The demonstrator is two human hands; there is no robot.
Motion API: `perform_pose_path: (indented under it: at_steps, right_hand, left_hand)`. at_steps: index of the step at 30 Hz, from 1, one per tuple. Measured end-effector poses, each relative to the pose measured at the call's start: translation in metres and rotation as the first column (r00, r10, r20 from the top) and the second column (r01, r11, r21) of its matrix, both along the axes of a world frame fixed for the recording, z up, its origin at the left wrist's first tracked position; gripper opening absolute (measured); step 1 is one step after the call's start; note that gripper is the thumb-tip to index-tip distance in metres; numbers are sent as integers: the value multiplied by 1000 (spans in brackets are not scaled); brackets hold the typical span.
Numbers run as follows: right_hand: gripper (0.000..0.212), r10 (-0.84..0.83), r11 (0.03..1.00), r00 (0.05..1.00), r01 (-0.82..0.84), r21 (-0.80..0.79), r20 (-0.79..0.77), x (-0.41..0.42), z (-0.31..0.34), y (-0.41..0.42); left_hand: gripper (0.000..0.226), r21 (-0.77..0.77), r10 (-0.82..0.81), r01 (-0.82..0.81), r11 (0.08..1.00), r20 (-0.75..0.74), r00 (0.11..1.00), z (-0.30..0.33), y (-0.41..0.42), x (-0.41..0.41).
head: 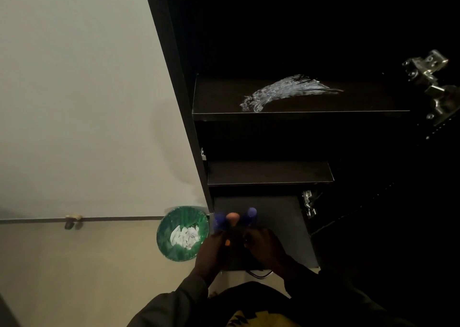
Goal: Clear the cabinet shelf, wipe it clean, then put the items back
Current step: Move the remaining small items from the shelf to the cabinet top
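Fingers (219, 242) of both hands curl round small blue-and-orange items (234, 219), low before the cabinet.
We note the upper shelf (361, 102) bare, a wet smear (286, 91) across it; green bin (183, 234) just left of our left hand (211, 252); right hand (266, 248) alongside.

— How many shelves do you count from here?

— I see two dark shelves: the upper shelf (298, 97) and the lower shelf (270, 173).

— Hinges?

— Two metal ones: upper hinge (430, 82), lower hinge (308, 203).

— Anything else?

— One green bin (183, 233), two hands: left hand (212, 249), right hand (265, 245).
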State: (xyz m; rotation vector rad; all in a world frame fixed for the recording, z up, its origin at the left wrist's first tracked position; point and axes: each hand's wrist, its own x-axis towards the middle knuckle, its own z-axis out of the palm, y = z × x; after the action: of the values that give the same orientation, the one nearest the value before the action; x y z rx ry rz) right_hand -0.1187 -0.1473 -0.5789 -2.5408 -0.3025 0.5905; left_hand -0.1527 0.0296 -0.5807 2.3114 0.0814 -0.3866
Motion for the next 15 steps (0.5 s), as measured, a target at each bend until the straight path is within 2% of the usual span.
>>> perform_pose_path:
  at_steps: [2, 4, 8, 10, 13, 15]
  right_hand:
    - [32, 29, 999, 999, -28, -33, 36, 1, -5, 2]
    - [34, 46, 998, 997, -43, -42, 62, 3, -11, 3]
    - [35, 71, 994, 996, -67, -82, 51, 5, -21, 4]
    - [37, 47, 998, 999, -47, -40, 15, 5, -28, 6]
    - [38, 72, 993, 997, -72, -93, -4, 7, -37, 8]
    - [38, 72, 995, 997, -74, -66, -32, 6, -39, 10]
  left_hand:
    - [41, 19, -31, 30, 999, 27, 999, -3, -1, 2]
    - [45, 21, -26, 26, 999, -8, 1000, -4, -1, 5]
    - [33, 154, -97, 103, 983, -45, 994, -5, 1, 10]
    - [30, 153, -122, 128, 980, -49, 991, -6, 2, 10]
    - [35, 159, -185, 189, 969, -40, 982, -5, 3, 10]
    - [37, 170, -194, 199, 965, -45, 980, -5, 4, 12]
